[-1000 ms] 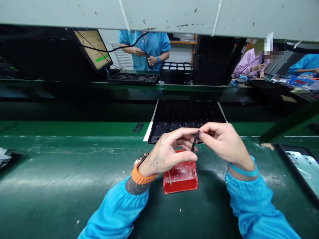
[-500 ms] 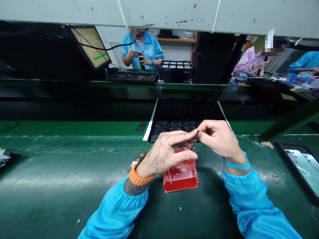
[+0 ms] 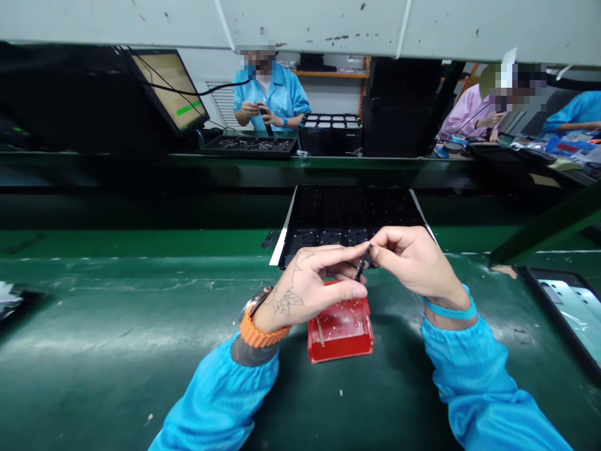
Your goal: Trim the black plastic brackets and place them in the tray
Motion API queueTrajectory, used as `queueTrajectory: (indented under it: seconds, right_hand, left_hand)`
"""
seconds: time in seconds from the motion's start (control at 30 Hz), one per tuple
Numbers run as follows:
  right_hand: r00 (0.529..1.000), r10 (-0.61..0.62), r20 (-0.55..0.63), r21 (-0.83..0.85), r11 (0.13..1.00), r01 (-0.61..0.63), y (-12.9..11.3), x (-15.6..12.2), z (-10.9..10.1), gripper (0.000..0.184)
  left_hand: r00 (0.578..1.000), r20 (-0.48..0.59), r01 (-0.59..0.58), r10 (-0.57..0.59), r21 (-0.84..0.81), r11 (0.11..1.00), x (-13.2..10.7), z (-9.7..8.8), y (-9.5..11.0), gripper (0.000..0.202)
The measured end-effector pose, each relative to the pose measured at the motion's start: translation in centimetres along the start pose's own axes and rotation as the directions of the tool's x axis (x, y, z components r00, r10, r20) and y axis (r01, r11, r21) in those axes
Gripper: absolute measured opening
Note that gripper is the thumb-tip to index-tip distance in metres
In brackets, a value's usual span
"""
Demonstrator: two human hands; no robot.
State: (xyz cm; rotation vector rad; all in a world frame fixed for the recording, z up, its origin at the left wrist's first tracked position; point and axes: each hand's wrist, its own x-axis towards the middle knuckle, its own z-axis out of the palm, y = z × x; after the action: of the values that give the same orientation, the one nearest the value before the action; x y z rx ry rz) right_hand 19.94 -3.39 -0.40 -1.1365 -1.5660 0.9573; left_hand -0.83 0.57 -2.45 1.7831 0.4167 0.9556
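Here, left hand (image 3: pixel 307 282) cupped, right hand (image 3: pixel 416 263) pinched, black part (image 3: pixel 361 268) held between.

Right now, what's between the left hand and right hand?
In the head view, a slim black part sits between the left hand and right hand.

With the bin (image 3: pixel 342 348) as clock centre and twelve pointing away from the person, bits (image 3: pixel 348 316) lie inside it. The left hand (image 3: pixel 310 285) is at eleven, the right hand (image 3: pixel 408 257) between one and two, the held part (image 3: pixel 361 267) between them. At twelve, behind, a compartment tray (image 3: pixel 357 205) rests on a sheet (image 3: pixel 280 247), a loose plate (image 3: pixel 270 239) just left of it. A left-side tray (image 3: pixel 29 300) lies at nine, a right-side tray (image 3: pixel 554 314) at three. Farther out at eleven stands a monitor (image 3: pixel 171 91), left of a co-worker (image 3: pixel 271 94).
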Motion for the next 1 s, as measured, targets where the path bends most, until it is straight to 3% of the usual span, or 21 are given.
queueTrajectory:
  seconds: [0.17, 0.3, 0.43, 0.6, 0.7, 0.83, 1.0]
  right_hand:
    - [0.999, -0.006, 0.037, 0.017, 1.000, 0.006, -0.40, -0.08, -0.07, 0.019]
    - [0.997, 0.044, 0.056, 0.047, 0.998, -0.046, -0.62, -0.20, -0.21, 0.023]
    - [0.997, 0.036, 0.064, 0.043, 0.998, -0.038, -0.69, -0.38, -0.26, 0.023]
    - [0.999, -0.011, -0.032, -0.144, 0.990, 0.007, -0.39, -0.65, -0.12, 0.019]
    - [0.998, -0.030, -0.058, -0.244, 0.970, 0.015, -0.15, -0.67, 0.02, 0.019]
    - [0.996, -0.046, -0.076, -0.250, 0.968, 0.026, 0.00, -0.56, 0.21, 0.019]
    - [0.996, -0.058, -0.062, -0.120, 0.991, 0.050, 0.02, -0.34, 0.41, 0.018]
  left_hand:
    - [0.993, 0.016, 0.119, -0.118, -0.257, 0.959, -0.29, -0.06, -0.35, 0.053]
    - [0.989, 0.040, 0.146, -0.141, -0.321, 0.936, -0.43, -0.05, -0.34, 0.055]
    - [0.994, 0.032, 0.105, -0.100, -0.256, 0.961, -0.36, -0.01, -0.10, 0.054]
    - [0.996, -0.009, -0.092, 0.094, 0.098, 0.991, -0.04, 0.22, 0.32, 0.050]
    - [0.987, 0.006, -0.157, 0.159, 0.199, 0.967, 0.01, 0.37, 0.30, 0.052]
    - [0.990, -0.013, -0.135, 0.138, 0.116, 0.984, -0.07, 0.38, -0.08, 0.052]
    - [0.997, -0.044, -0.060, 0.057, -0.063, 0.996, -0.11, 0.38, -0.56, 0.053]
